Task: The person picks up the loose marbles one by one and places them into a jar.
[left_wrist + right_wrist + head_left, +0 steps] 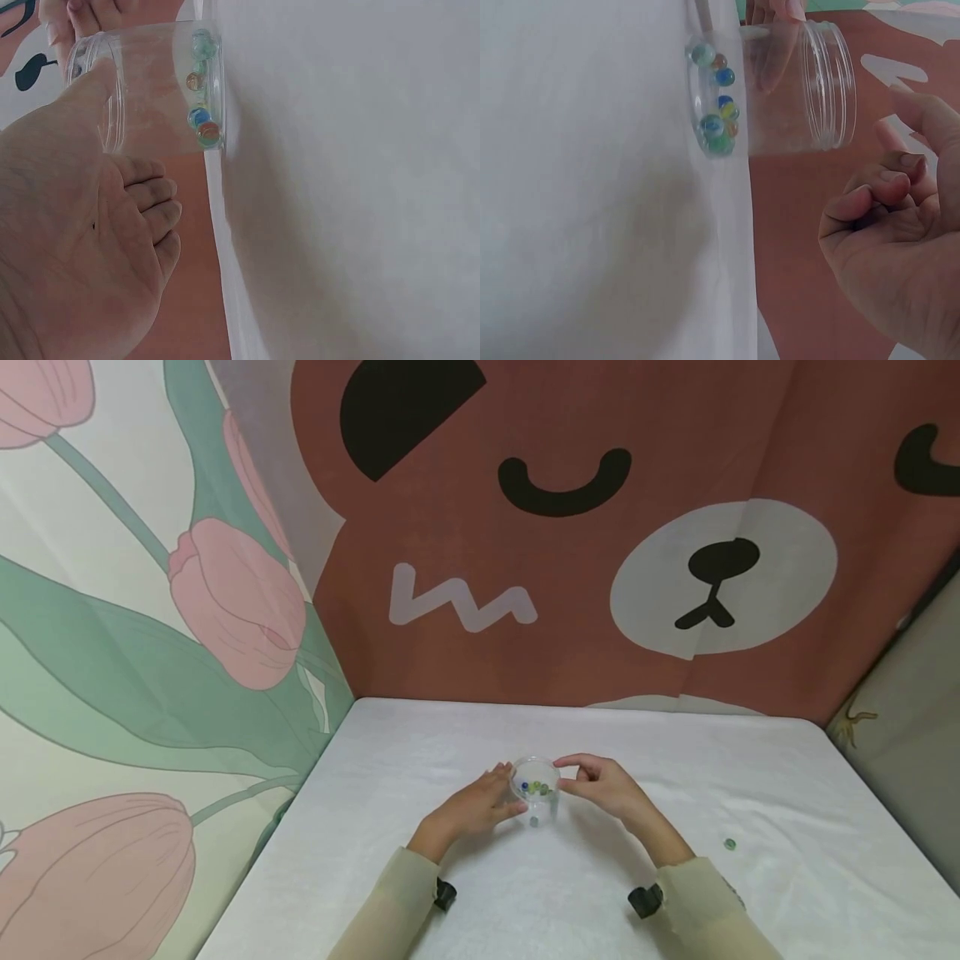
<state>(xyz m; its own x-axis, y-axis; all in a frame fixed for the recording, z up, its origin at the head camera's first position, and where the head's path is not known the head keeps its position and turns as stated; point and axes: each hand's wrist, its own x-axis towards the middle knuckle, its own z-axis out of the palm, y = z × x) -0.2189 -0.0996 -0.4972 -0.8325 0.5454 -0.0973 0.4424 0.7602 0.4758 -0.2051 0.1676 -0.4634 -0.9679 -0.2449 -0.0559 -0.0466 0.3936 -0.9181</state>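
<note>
A clear jar [556, 810] with a threaded neck stands upright on the white table. Several glass marbles [718, 127], in green, blue, yellow and orange tones, lie at its bottom. My left hand [477, 803] holds the jar from the left, thumb on the near side at the neck [112, 127]. My right hand [609, 789] is at the jar's right rim, with index finger and thumb extended. In the right wrist view its other fingers [877, 187] are curled, and nothing shows between them. I see no lid on the jar.
One green marble [730, 843] lies on the white tablecloth [810, 810], right of my right forearm. A brown bear-print curtain [570, 652] hangs behind the table's far edge. A tulip-print curtain [150, 718] runs along the left side.
</note>
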